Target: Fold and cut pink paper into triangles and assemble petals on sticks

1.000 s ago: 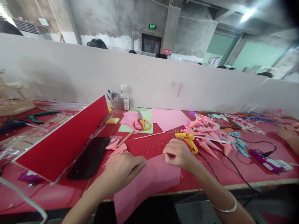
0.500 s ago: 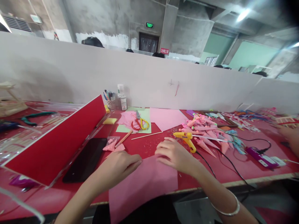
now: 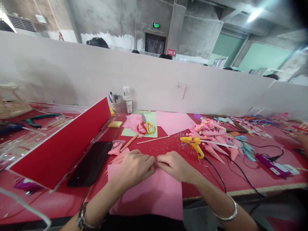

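Observation:
A sheet of pink paper [image 3: 154, 195] lies at the front of the red table, its near edge reaching my lap. At its far edge my left hand [image 3: 137, 166] is closed, fingertips pinching the paper. My right hand [image 3: 174, 165] is closed on the same edge, its fingertips almost touching those of the left. The pinched part of the edge is hidden under my fingers. To the right of my right hand lies a yellow hot glue gun [image 3: 194, 144] with a clear glue stick in its back.
Pink paper cones [image 3: 214, 134] are heaped at the right. Scissors [image 3: 146, 127] rest on paper scraps at the back, with a thin wooden stick [image 3: 152, 140] before them. A black phone [image 3: 90, 165] and an upright red board [image 3: 64, 144] stand left. Another person's hand [image 3: 303, 141] shows far right.
My hands have come together at the far edge of the pink paper. My left hand moved right and the right hand's fingers closed. The sheet lies flatter and straighter.

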### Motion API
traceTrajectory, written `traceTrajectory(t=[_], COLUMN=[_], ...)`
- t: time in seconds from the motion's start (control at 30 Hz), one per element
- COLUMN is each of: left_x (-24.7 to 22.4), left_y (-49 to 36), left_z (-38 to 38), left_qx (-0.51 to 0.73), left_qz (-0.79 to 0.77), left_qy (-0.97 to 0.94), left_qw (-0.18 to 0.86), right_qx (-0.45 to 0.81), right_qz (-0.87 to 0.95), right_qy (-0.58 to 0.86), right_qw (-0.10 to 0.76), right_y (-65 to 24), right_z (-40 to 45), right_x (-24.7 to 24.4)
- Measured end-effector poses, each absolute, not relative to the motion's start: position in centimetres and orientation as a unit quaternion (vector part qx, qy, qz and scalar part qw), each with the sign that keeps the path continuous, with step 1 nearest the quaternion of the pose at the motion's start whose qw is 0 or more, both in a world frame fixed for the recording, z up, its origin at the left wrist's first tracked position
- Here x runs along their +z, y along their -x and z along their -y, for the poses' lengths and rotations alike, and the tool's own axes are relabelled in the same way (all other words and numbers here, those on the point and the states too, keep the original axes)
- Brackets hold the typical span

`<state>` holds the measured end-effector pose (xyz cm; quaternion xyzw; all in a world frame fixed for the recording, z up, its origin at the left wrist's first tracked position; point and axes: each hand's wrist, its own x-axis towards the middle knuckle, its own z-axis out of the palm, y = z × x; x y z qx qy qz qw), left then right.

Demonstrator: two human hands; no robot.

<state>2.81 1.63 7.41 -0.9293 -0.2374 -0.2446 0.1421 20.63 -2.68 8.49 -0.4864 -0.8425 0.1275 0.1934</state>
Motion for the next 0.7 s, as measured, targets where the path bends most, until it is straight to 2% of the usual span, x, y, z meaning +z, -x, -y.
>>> traceTrajectory(t=[0.17, 0.37, 0.47, 0.53, 0.7], left_x=[7.5, 7.5, 7.0, 6.4, 5.0], left_y=[-1.4, 1.6, 3.2, 3.7, 3.3], left_z=[-2.8, -4.4, -5.4, -5.7, -4.4], left_qx=[-0.249, -0.208, -0.208, -0.216, -0.264], left_qz=[0.252, 0.298, 0.377, 0.435, 0.429], left_qy=[0.915, 0.909, 0.883, 0.869, 0.789], left_qw=[0.193, 0.207, 0.187, 0.098, -0.352], right_qx=[0.210, 0.213, 0.208, 0.194, 0.185], right_qz=[0.812, 0.794, 0.771, 0.744, 0.685], right_qy=[0.489, 0.518, 0.535, 0.552, 0.578], right_qw=[0.239, 0.237, 0.276, 0.322, 0.403], right_y=[-22.0, -24.2, -25.5, -26.1, -26.1], right_z=[3.1, 3.9, 4.3, 4.5, 4.3], right_x=[8.9, 9.1, 9.2, 8.9, 7.4])
